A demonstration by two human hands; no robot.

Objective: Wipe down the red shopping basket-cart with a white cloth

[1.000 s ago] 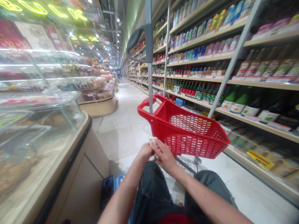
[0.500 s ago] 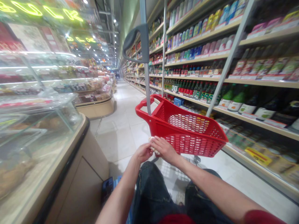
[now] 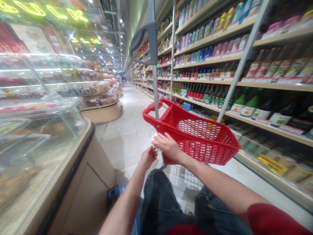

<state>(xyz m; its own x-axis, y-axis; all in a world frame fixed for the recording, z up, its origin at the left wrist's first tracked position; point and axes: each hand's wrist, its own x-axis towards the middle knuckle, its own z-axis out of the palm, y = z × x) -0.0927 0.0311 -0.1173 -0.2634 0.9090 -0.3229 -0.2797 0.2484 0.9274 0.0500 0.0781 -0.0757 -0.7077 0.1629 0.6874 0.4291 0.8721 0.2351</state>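
A small white crumpled piece, like a tissue (image 3: 153, 137), shows at the fingertips of my right hand (image 3: 168, 148). That hand is closed over it, palm down, and hides most of it. Just below and to the left is my left hand (image 3: 148, 157), its fingers curled in. Whether anything lies inside those fingers is hidden. Both hands are above my knees, in front of a red shopping basket cart (image 3: 207, 140) with a perforated side. A tall grey pull handle (image 3: 153, 42) rises from its near end.
On the right, shelves (image 3: 207, 40) carry bottles and cans. A glass-topped display counter (image 3: 80, 137) stands close on the left. A tiled aisle (image 3: 127, 107) runs ahead between them. My jeans-covered legs (image 3: 158, 199) are bent below.
My hands have come apart: the left has drawn slightly down and left with its fingers curled, while the right has shifted left and up with the white piece.
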